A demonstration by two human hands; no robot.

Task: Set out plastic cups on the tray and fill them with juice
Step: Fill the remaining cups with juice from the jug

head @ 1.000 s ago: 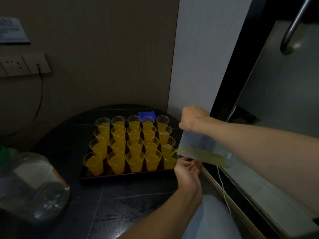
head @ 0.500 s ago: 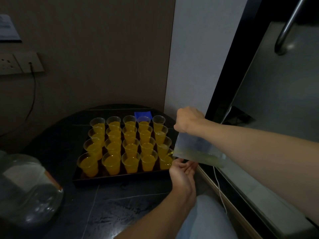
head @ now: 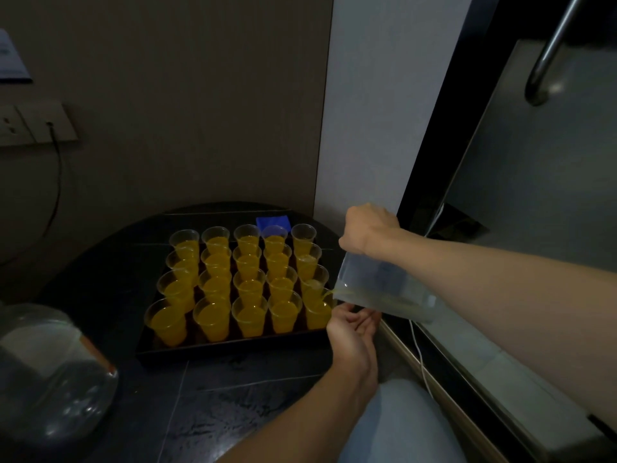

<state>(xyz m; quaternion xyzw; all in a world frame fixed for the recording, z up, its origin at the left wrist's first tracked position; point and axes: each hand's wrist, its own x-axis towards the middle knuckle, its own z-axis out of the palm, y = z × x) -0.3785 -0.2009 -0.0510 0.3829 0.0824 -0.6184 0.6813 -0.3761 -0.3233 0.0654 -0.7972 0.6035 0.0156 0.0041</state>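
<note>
On a dark round worktop point(head: 110, 295), a black tray point(head: 233, 349) set toward the back edge holds twenty clear plastic cups point(head: 248, 285) of orange juice in four rows of five. At the tray's right edge a clear jug point(head: 377, 289) with only a shallow pool of juice is tipped over the front right corner cup point(head: 317, 312), a thin stream running in. The right hand point(head: 369, 228) is clenched around the jug's top, while the left hand point(head: 354, 329) lies palm up, fingers loosely bent and holding nothing, just beneath the lip.
</note>
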